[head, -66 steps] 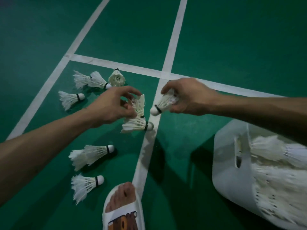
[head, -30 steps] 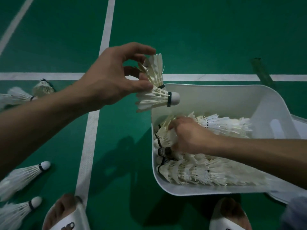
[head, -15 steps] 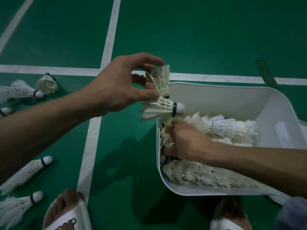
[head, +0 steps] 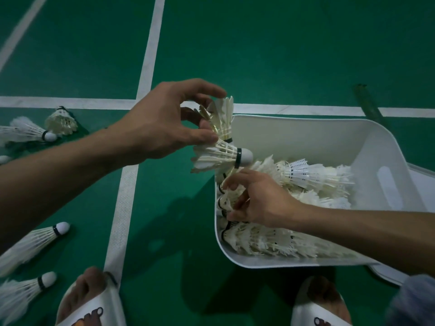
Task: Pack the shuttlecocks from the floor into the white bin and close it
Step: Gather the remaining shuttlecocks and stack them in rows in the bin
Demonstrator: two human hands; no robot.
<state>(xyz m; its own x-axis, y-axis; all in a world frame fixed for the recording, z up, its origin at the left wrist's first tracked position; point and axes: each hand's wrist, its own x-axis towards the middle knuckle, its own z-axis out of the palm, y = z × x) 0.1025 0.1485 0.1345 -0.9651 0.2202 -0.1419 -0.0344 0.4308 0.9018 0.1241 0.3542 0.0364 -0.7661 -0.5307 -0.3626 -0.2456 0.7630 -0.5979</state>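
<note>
Pinching two white feather shuttlecocks (head: 219, 156) in left hand (head: 160, 128) over left rim of white plastic bin (head: 294, 120), corks bin-ward, likely for nesting; steadying packed shuttlecock (head: 229, 198) inside bin with curled right hand (head: 263, 201); leaving loose shuttlecocks (head: 35, 241) on green floor (head: 259, 55) left of bin.

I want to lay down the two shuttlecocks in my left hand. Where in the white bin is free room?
Free: the strip of the white bin between its far wall and the shuttlecock pile. Crowded: the near-left corner, where the right hand grips a shuttlecock.
</note>
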